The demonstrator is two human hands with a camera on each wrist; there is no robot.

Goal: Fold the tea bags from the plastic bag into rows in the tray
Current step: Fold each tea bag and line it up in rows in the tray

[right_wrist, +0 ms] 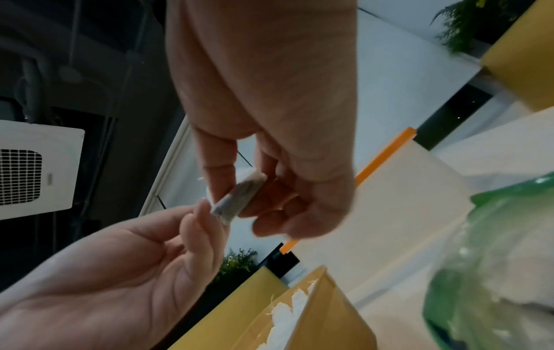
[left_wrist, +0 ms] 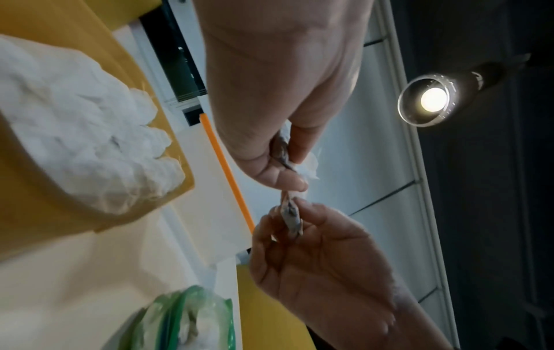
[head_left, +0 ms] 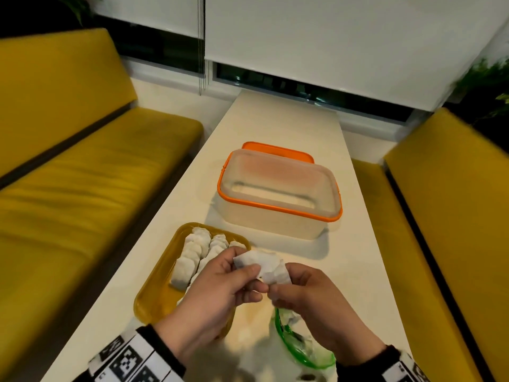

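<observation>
Both hands pinch one tea bag: left hand on left end, right hand on right end; long axis crosswise, above tray right edge, left hand nearer rows.

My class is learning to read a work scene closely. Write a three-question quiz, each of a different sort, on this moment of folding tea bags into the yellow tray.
1. True or false: both hands pinch the same tea bag.
2. Multiple choice: the folded tea bags lie in
A. the clear box with the orange rim
B. the yellow tray
C. the green-edged plastic bag
3. Fill the gap: the orange lid lies ____ the clear box, further from the person.

Key
1. True: left hand and right hand each hold an end.
2. B
3. behind
</observation>
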